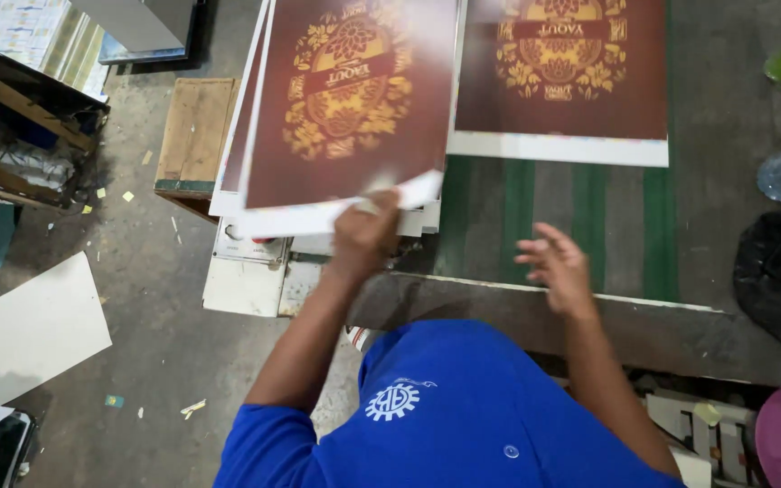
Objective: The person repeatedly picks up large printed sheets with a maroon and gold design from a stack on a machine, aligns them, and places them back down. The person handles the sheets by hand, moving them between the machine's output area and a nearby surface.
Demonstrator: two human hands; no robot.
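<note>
Maroon printed paper sheet with a gold ornament [341,99] is lifted off a stack, its white lower edge pinched in the left hand [365,230]. Right of it a second such sheet [560,72] lies on the green-striped table [589,217], the right hand [558,267] hovering spread and empty. Left: concrete floor [146,271], one white sheet [40,325].

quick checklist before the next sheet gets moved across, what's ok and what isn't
1. Left hand has a grip on the lifted printed sheet: ok, fingers pinch its lower white edge.
2. Only one sheet picked up: cannot tell, the edge is blurred and more edges show beneath.
3. Right hand free: ok, open and holding nothing, above the green striped mat.
4. Landing spot: ok, the second printed sheet lies flat on the mat.
5. Stack squared up: not ok, lower sheets stick out unevenly.
</note>
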